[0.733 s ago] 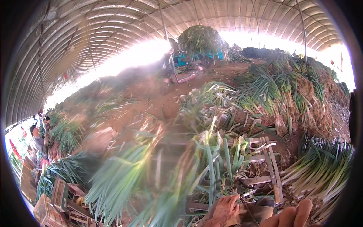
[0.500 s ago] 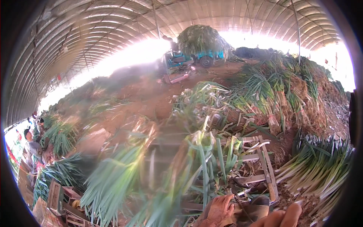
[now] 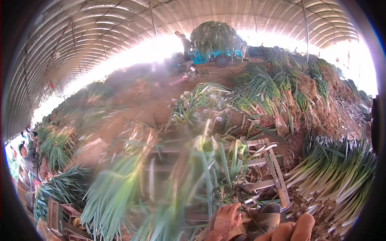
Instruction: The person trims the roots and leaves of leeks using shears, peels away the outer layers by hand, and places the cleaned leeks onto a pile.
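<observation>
My left hand (image 3: 227,220) is low in the middle, its fingers bent and pressed together. A thin dark strand runs close by its fingertips; I cannot tell whether it is held. At the bottom edge to the right, my right hand (image 3: 295,231) has curled fingers, and what they hold, if anything, is hidden. Both hands are in front of a dark shoe (image 3: 270,207) and a slatted wooden frame (image 3: 276,172). Long green leeks (image 3: 209,172) lie over the frame. Right of my right hand, a row of leeks (image 3: 329,176) with white stalks rests on the ground.
A large heap of bundled leeks (image 3: 281,92) with brown roots rises at the far right. More leeks (image 3: 112,188) and wooden crates (image 3: 60,219) are on the left, near other people (image 3: 28,152). A loaded blue cart (image 3: 213,56) and a person (image 3: 184,43) are at the back.
The view has shifted, so most things sit slightly further left. My right hand's fingers are more curled in. My left hand stays near the shoe.
</observation>
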`<state>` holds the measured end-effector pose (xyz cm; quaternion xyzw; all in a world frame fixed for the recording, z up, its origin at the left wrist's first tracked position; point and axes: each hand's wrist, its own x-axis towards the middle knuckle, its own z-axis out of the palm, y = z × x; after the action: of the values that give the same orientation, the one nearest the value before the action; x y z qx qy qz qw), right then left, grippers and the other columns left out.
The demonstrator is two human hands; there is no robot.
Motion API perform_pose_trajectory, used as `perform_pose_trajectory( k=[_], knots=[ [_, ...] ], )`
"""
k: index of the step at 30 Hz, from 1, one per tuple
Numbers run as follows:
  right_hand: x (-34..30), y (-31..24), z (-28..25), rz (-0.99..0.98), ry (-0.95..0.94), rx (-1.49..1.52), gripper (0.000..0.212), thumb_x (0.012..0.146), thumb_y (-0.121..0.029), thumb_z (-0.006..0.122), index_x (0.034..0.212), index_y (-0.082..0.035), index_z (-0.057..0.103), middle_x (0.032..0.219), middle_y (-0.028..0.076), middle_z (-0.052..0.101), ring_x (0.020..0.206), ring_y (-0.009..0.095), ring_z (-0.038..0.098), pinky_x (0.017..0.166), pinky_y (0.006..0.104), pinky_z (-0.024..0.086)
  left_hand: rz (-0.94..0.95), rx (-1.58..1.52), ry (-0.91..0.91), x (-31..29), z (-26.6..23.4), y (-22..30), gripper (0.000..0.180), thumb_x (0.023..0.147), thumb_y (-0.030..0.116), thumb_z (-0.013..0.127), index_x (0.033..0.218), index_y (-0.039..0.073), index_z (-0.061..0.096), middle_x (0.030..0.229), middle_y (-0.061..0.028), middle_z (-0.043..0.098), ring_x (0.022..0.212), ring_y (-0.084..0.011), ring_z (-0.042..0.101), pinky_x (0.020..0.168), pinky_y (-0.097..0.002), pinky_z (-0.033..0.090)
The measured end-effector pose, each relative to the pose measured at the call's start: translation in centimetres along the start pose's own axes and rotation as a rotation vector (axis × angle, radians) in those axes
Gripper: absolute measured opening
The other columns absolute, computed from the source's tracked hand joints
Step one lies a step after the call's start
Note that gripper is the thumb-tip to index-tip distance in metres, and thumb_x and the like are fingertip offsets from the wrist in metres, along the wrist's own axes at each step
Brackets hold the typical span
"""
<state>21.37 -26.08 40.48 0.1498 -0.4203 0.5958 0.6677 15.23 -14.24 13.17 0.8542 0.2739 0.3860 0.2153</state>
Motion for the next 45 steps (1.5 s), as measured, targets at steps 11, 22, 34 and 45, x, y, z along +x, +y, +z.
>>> perform_pose_trajectory(
  k=[11,22,34,45],
  knots=[
    [-0.8,-1.8,0.6,0.069,0.181,-0.207,0.050,0.089,-0.053,0.063,0.108,-0.008,0.054,0.086,0.010,0.054,0.086,0.027,0.061,0.072,0.0403,0.057,-0.019,-0.001,-0.041,0.3,-0.2,0.4,0.045,0.081,0.015,0.067,0.124,0.008,0.055,0.110,-0.0114,0.064,0.100,-0.0300,0.062,0.091,-0.0424,0.044],
    [1.1,-1.4,0.4,0.007,0.034,-0.183,0.064,0.090,-0.060,0.059,0.114,-0.002,0.049,0.083,0.010,0.050,0.078,0.027,0.057,0.069,0.0429,0.058,-0.332,-0.110,-0.332,0.1,-1.9,2.2,0.050,0.098,0.036,0.048,0.135,0.003,0.050,0.134,-0.0164,0.053,0.122,-0.0352,0.050,0.103,-0.0492,0.039],
    [1.1,-1.4,-0.5,-0.136,-0.023,-0.213,0.068,0.089,-0.061,0.060,0.116,0.000,0.049,0.081,0.010,0.048,0.073,0.026,0.056,0.073,0.0487,0.061,-0.112,-0.038,-0.103,-0.7,-0.5,0.8,0.042,0.095,0.028,0.056,0.131,0.007,0.055,0.125,-0.0154,0.060,0.109,-0.0355,0.057,0.093,-0.0485,0.048],
    [0.5,0.7,-3.2,-0.273,-0.290,0.006,0.072,0.087,-0.061,0.062,0.120,0.002,0.048,0.089,0.012,0.048,0.080,0.024,0.057,0.082,0.0528,0.060,-0.105,-0.011,-0.147,0.0,-0.9,1.4,0.041,0.095,0.027,0.056,0.129,0.005,0.055,0.117,-0.0192,0.062,0.106,-0.0377,0.058,0.091,-0.0506,0.049]
  ],
)
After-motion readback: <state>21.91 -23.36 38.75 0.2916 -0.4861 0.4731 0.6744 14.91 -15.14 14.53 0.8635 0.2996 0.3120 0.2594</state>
